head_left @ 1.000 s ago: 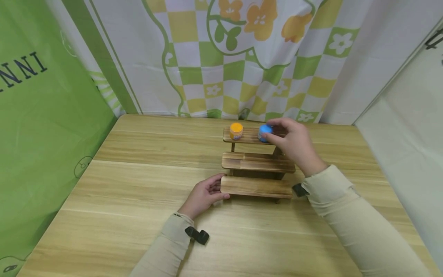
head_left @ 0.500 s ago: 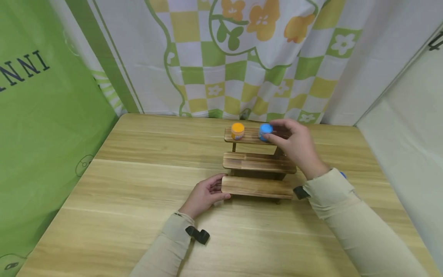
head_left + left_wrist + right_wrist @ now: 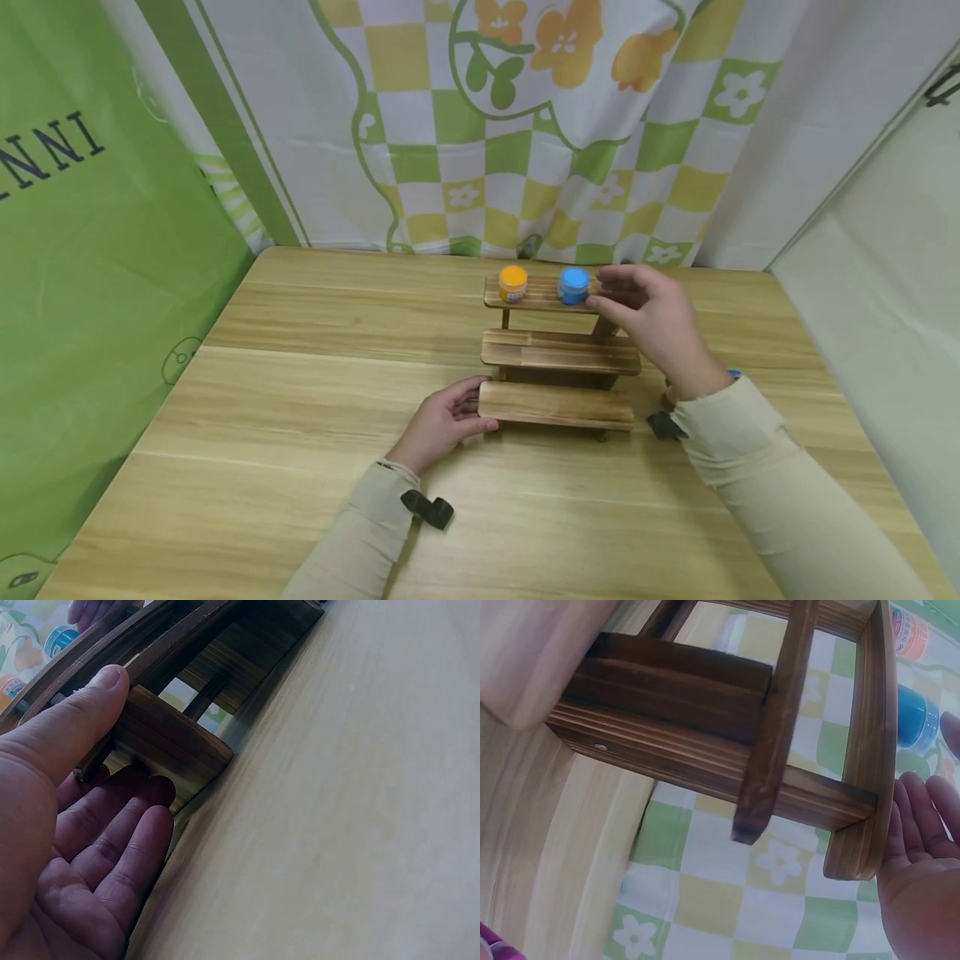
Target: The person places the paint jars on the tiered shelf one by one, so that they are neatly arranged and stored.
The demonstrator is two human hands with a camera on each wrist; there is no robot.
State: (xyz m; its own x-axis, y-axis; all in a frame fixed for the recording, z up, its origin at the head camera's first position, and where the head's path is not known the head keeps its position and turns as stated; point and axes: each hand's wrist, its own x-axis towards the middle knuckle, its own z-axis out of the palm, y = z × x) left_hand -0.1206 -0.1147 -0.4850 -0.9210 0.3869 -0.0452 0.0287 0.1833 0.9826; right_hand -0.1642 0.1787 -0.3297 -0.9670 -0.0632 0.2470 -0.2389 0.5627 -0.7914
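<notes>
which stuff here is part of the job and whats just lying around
Likely part of the job:
blue jar, beside the right hand
orange jar, to its left
three-tier wooden stand, under both jars, left hand at its end

Not evidently in use:
patterned curtain
green cloth
blue-topped thing partly hidden by the right sleeve

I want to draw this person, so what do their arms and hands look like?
The left sleeve and right sleeve are long, beige and wrinkly. A small black piece pokes out by the left one, another black piece by the right. The left hand and right hand wear no gloves.
</notes>
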